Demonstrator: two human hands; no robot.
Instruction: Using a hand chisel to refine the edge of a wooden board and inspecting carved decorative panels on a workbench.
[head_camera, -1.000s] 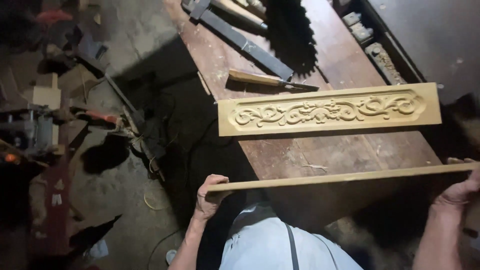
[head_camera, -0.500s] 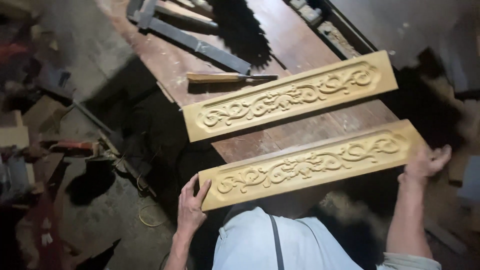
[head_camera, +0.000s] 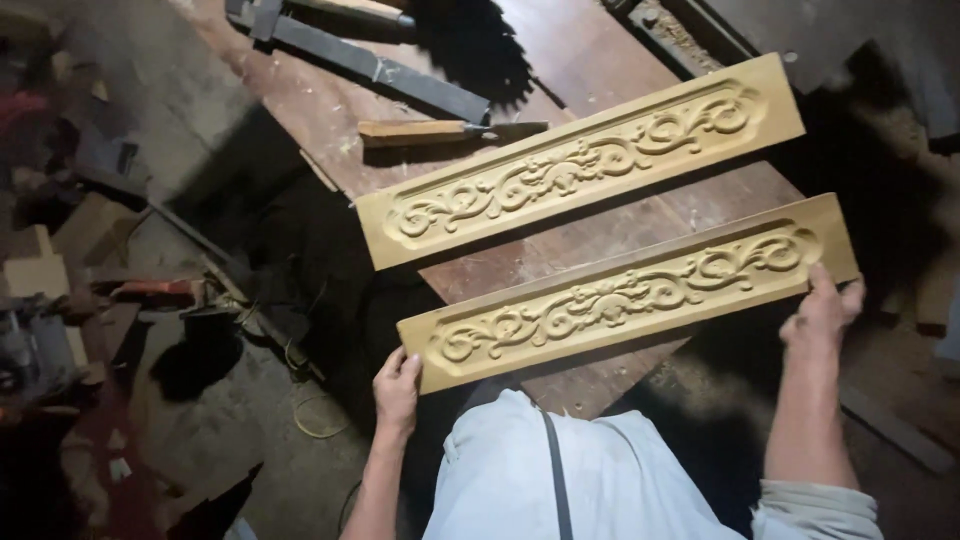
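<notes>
- Wooden carved panel (head_camera: 625, 293), pale yellow, scroll relief facing up, is held at both short ends, low over the near edge of the table (head_camera: 590, 60).
- Left hand (head_camera: 397, 392) clamps the panel's left end, thumb on the face; right hand (head_camera: 822, 312) wraps the right end, fingers over the top. Both grips are closed on the panel.
- Second matching panel (head_camera: 580, 160) lies flat on the table just beyond, apart from the held one, roughly parallel.
- Progress, as we judge it: carving looks complete on both; the held panel isn't fully set down yet.
- Chisel (head_camera: 450, 130) and long metal bar (head_camera: 380, 70) sit farther back, untouched.
- Containers: none we can make out; floor clutter at left is too blurred to tell.
</notes>
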